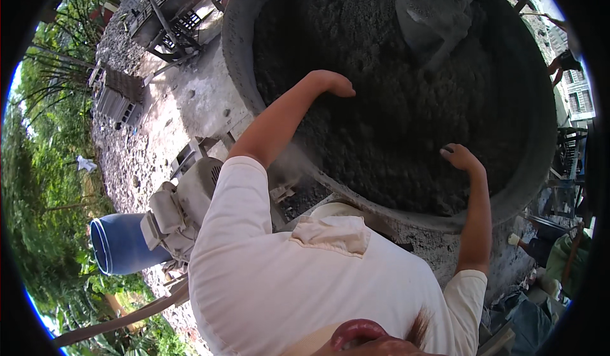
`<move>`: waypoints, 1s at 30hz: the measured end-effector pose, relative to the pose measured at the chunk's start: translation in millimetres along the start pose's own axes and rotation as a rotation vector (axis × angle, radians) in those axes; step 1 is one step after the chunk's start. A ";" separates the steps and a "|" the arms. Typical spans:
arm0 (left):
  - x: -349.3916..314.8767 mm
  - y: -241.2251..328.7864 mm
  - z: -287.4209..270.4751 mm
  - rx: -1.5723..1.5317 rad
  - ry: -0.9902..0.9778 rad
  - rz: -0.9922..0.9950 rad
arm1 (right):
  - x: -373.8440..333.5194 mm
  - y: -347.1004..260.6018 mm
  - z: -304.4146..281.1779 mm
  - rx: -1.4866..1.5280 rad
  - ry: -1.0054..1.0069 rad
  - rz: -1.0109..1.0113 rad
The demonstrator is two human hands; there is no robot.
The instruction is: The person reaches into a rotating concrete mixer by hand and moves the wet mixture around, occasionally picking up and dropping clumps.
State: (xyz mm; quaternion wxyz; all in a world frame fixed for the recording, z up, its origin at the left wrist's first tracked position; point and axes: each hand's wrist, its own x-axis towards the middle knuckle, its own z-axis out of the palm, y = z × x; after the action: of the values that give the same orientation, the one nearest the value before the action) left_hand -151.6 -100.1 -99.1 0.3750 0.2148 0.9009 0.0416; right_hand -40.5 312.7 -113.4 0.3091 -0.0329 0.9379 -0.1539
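Observation:
Before me stands a wide round mixing drum [236,45] with a grey crusted rim, holding a dark, lumpy grey mix [362,38]. A pale, dusty sack [429,13], crumpled, lies on the mix toward the far side. My left hand [335,84] reaches over the left part of the drum, bent downward at the wrist, its fingers mostly hidden. Over the near right part is my right hand [462,157], loosely curled, with a gap between thumb and fingertip and nothing seen in it. Both hands are apart from the sack.
A dusty motor [197,188] stands beside the drum at left, next to a blue barrel [130,243] on its side. Stacked blocks [121,95] and a wooden frame [181,38] are farther left. Other people, one in green [562,261], are at the right edge.

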 end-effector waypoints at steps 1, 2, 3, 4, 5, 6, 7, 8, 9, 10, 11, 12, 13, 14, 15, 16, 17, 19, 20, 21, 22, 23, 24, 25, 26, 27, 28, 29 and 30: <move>2.4 -3.5 1.8 -0.009 -0.016 0.013 | 1.1 -4.2 -0.8 0.020 -0.034 0.020; 3.2 -2.5 0.4 -0.017 -0.034 0.031 | 0.1 -5.8 -2.1 0.041 -0.069 0.045; 3.9 -1.7 -0.7 -0.013 -0.029 0.033 | 0.3 -5.0 -2.5 0.042 -0.062 0.047; 4.1 -0.6 0.2 -0.013 -0.035 0.029 | 1.2 -4.1 -1.6 0.047 -0.067 0.034; 1.2 3.4 0.1 -0.014 -0.042 0.026 | 0.7 -3.0 -0.6 0.052 -0.074 0.023; -1.0 6.9 -1.6 -0.010 -0.041 0.030 | 0.1 -1.5 -0.2 0.054 -0.070 0.027; -2.8 10.2 -4.2 -0.010 -0.050 0.022 | -0.5 0.0 0.3 0.030 -0.057 0.033; -5.6 11.9 -5.2 -0.012 -0.059 0.011 | -0.5 0.4 0.6 0.004 -0.046 0.035; -6.7 12.2 -4.5 -0.011 -0.058 0.013 | -0.3 0.7 1.1 0.004 -0.044 0.036; -7.8 12.4 -4.0 0.003 -0.041 0.010 | 0.0 1.1 1.6 -0.003 -0.038 0.033; -8.0 12.2 -3.7 0.017 -0.025 0.009 | -0.9 1.2 1.6 -0.009 -0.032 0.031; -7.9 12.1 -3.8 0.018 -0.025 0.011 | -1.5 1.4 1.2 -0.008 -0.031 0.034; -7.8 12.1 -3.9 0.014 -0.031 0.004 | -1.8 1.5 0.7 0.003 -0.037 0.028; -8.6 12.1 -4.7 0.010 -0.036 -0.004 | -1.8 0.9 -0.1 0.014 -0.043 0.021; -9.4 12.2 -5.4 0.012 -0.036 -0.003 | -2.0 0.3 -0.7 0.015 -0.042 0.022; -10.3 12.2 -6.1 0.001 -0.038 -0.003 | -2.2 -0.4 -1.2 0.009 -0.043 0.027; -13.9 14.9 -8.3 -0.010 -0.042 -0.002 | -2.8 -1.1 -1.7 0.003 -0.044 0.034; -21.4 19.8 -14.0 -0.023 -0.056 -0.008 | -2.8 -3.1 -3.8 0.002 -0.048 0.043; -25.3 22.1 -16.0 -0.038 -0.067 -0.017 | -3.2 -4.5 -4.9 -0.003 -0.052 0.049; -26.5 22.3 -16.4 -0.038 -0.068 -0.017 | -3.3 -5.6 -5.9 -0.003 -0.052 0.049; -27.5 22.3 -16.7 -0.034 -0.063 -0.024 | -3.2 -6.7 -6.8 0.011 -0.058 0.060; -27.9 22.8 -17.4 -0.028 -0.058 -0.030 | -4.2 -6.9 -7.4 0.027 -0.062 0.072; -28.3 22.9 -18.2 -0.026 -0.057 -0.028 | -2.2 -2.7 -5.0 0.027 -0.060 0.074; -29.0 22.9 -19.3 -0.027 -0.054 -0.033 | 2.1 4.6 -0.4 0.019 -0.015 0.028; -29.5 23.0 -19.1 -0.029 -0.052 -0.040 | 2.9 5.6 1.4 0.009 0.028 -0.018; -30.0 22.7 -19.1 -0.029 -0.049 -0.039 | 3.5 6.6 2.3 0.008 0.031 -0.019; -30.4 22.1 -19.4 -0.030 -0.046 -0.045 | 4.0 7.4 2.9 0.007 0.036 -0.005; -28.3 21.5 -18.0 -0.033 -0.050 -0.051 | 4.3 8.2 4.1 0.008 0.035 0.010; -25.3 20.7 -17.3 -0.035 -0.051 -0.049 | 5.0 10.6 5.6 0.007 0.033 0.012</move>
State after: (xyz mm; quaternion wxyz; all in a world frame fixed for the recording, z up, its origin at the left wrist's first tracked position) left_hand -140.4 -90.4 -65.2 0.4026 0.1870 0.8951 0.0425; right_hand -40.9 320.4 -123.7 0.2946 -0.0234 0.9425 -0.1558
